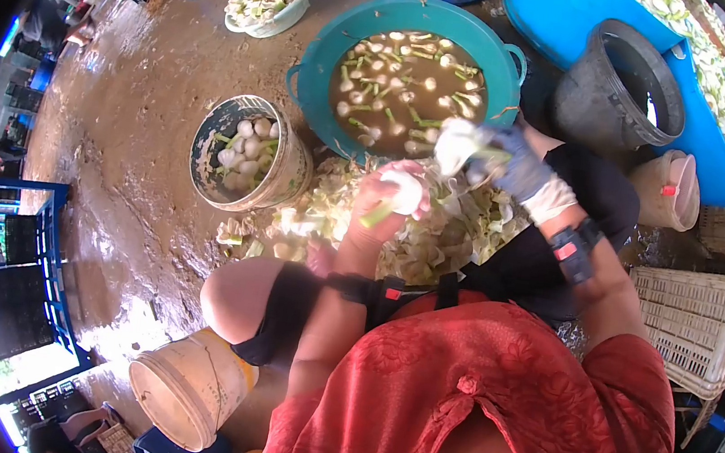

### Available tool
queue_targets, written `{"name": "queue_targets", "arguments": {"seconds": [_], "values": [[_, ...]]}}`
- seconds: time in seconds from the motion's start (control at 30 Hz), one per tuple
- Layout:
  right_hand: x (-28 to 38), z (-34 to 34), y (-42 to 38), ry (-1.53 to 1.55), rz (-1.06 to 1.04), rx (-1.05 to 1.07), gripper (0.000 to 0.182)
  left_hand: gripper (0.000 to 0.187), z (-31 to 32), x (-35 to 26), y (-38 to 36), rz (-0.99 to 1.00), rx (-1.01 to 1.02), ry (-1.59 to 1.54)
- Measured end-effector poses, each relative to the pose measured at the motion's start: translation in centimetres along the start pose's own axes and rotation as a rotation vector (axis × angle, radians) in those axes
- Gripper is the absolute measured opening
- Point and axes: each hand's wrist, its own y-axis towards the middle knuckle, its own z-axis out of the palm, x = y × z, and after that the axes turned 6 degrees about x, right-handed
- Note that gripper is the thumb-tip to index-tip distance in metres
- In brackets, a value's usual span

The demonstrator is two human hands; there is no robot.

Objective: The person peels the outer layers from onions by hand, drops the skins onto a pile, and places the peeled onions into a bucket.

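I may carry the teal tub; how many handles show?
2: one handle at the tub's left in the picture, another handle at its right. Its near rim is partly hidden.

We've the tub (318,58) in front, w/ bulbs (430,84) in water. Peelings (432,249) lie on the floor (141,109) btwn us & tub. Bucket (294,173) w/ more bulbs is L of the peelings, basin (290,18) beyond; pail (589,110) R of tub, crates (687,307) to our R.
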Motion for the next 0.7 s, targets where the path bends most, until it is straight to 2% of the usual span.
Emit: {"name": "queue_targets", "arguments": {"seconds": [0.03,0.1,0.13,0.17,0.2,0.23,0.27,0.3,0.33,0.37,0.43,0.5,0.53,0.57,0.63,0.7], "values": [[0.0,-2.4,0.2,0.178,0.254,-0.042,0.018,0.04,0.5,-0.1,0.1,0.001,0.001,0.0],[0.0,-6.1,-0.5,0.11,0.642,0.063,0.018,0.043,1.9,-0.4,0.6,0.07,-0.148,-0.131],[-0.8,-6.4,-0.8,-0.457,0.541,0.317,0.02,0.049,1.6,-0.2,0.5,0.034,-0.238,0.046],[-1.3,-6.8,-1.5,-1.027,0.41,0.552,0.022,0.045,1.2,0.1,0.2,0.054,-0.297,0.12],[0.8,-4.8,-1.1,-1.15,0.629,0.507,0.028,0.041,1.0,0.8,0.6,0.067,-0.325,0.194],[-0.6,-4.6,-1.7,-0.754,0.224,0.351,0.033,0.031,1.4,2.2,1.2,0.255,-0.527,1.107],[-1.8,-4.7,-1.4,-0.829,0.38,0.416,0.043,0.024,1.2,1.8,1.8,0.092,-0.541,0.985],[-1.0,-3.3,-1.2,-0.298,0.436,0.321,0.041,0.027,1.4,2.6,2.2,0.111,-0.63,0.745],[-0.4,-2.1,-0.8,0.031,0.645,0.282,0.041,0.03,2.3,2.9,3.1,0.024,-0.776,0.873],[1.0,-0.3,-0.1,-0.085,0.651,0.309,0.044,0.034,-0.9,5.0,3.3,0.18,-0.766,0.989],[0.9,0.9,-0.4,-0.089,0.599,0.363,0.037,0.037,1.4,4.1,4.5,0.143,-0.608,1.425],[-2.8,0.1,-1.5,0.155,0.829,0.288,0.03,0.041,0.4,4.8,5.2,0.108,-0.59,1.405],[-2.9,-0.9,-1.4,-0.036,0.79,0.319,0.022,0.043,0.9,4.8,5.7,0.06,-0.583,1.163],[-3.7,-2.8,-1.7,-0.036,0.66,0.337,0.015,0.045,1.6,5.2,6.2,0.119,-0.592,0.819],[-1.8,-5.8,-1.4,0.102,0.549,0.169,0.014,0.046,2.0,5.2,7.4,0.114,-0.657,0.612],[-4.0,-12.7,0.7,0.398,0.597,0.085,0.014,0.045,2.2,4.7,7.8,0.105,-0.62,0.708]]}}
